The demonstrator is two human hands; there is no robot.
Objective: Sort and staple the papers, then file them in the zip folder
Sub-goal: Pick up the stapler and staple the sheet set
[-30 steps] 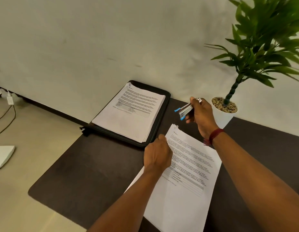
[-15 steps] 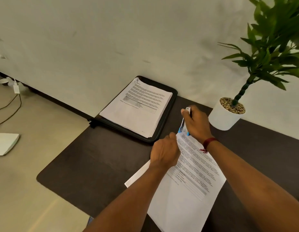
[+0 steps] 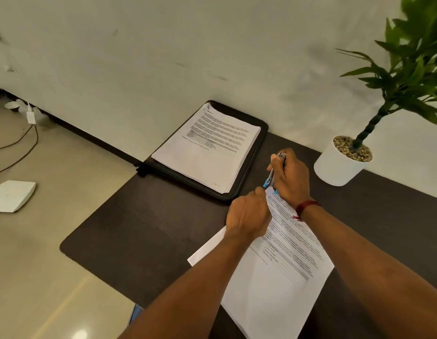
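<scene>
A set of printed papers [image 3: 276, 272] lies on the dark table [image 3: 144, 236] in front of me. My left hand [image 3: 248, 215] holds the set near its top left corner, fingers curled on the sheets. My right hand [image 3: 291, 178] grips a small silver and blue stapler [image 3: 270, 178], its jaws over that same top corner. Behind them an open black zip folder [image 3: 258, 152] lies against the wall with a stack of printed papers [image 3: 207, 148] on it.
A white pot with a green plant [image 3: 339, 165] stands at the back right, close to my right hand. The table's left edge drops to a tiled floor with cables and a white device [image 3: 12, 195].
My right hand has brought the stapler down from above the table onto the top corner of the papers. My left hand has stayed on that corner. The camera has shifted slightly.
</scene>
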